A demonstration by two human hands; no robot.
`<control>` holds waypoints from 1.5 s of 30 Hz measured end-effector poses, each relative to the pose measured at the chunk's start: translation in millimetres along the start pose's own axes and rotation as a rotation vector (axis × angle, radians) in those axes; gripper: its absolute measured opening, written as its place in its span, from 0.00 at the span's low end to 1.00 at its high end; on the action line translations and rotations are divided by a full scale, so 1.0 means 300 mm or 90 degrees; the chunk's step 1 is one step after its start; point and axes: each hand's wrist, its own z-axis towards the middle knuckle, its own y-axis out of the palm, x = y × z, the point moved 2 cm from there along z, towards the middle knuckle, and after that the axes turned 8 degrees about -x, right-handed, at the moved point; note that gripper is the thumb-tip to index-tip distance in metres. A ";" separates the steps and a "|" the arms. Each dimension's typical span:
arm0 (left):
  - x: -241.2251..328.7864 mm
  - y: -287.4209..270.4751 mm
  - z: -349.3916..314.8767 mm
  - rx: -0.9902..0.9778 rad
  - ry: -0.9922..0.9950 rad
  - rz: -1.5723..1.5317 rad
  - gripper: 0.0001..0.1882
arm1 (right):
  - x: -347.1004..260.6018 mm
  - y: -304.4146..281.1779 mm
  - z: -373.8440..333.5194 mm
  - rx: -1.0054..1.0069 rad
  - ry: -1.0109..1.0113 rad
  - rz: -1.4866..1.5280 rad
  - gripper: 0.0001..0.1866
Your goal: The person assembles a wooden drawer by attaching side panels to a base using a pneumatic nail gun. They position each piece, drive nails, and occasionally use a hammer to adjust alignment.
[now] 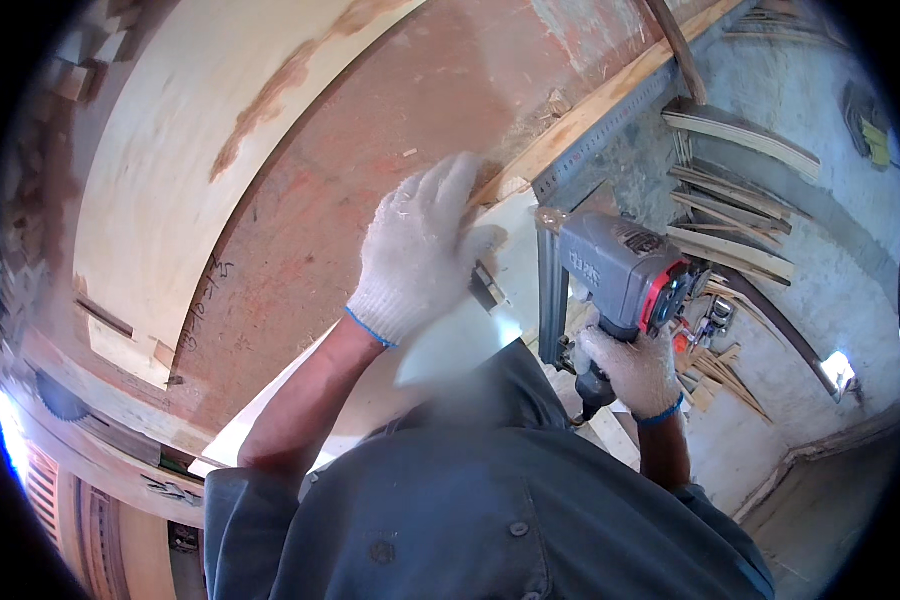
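The gloved right hand grasps the grey nail gun. The left hand — fingers extended, unclenched — is left of the nail gun, thumb over the pale board.

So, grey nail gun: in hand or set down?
In hand: the gloved right grip is curled around the grey nail gun. Whether the tool also rests against something, I cannot tell.

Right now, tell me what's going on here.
A gloved person grips a grey nail gun in the right hand, its nose near the close end of a wooden strip. The left hand is open over the reddish tabletop, by that end; whether it touches isn't clear. A curved pale board lies further left.
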 end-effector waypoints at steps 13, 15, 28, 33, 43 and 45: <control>-0.004 -0.003 -0.003 -0.021 -0.011 0.023 0.38 | -0.045 0.040 -0.011 0.023 -0.090 -0.081 0.10; -0.011 0.006 -0.010 -0.016 -0.004 0.020 0.39 | -0.015 0.043 -0.002 0.049 -0.117 -0.083 0.11; -0.073 -0.220 -0.465 -0.162 -0.277 0.204 0.21 | 0.069 0.010 0.052 -0.031 -0.139 -0.039 0.10; -0.124 -0.218 -0.595 -0.150 -0.464 -0.151 0.20 | 0.079 -0.019 0.040 -0.056 -0.167 0.067 0.08; -0.067 -0.293 -0.322 0.012 -0.459 -0.266 0.23 | 0.041 -0.132 0.003 -0.034 -0.285 0.109 0.03; -0.059 -0.300 -0.258 -0.020 -0.267 0.008 0.21 | 0.023 -0.128 0.043 -0.044 -0.258 0.125 0.03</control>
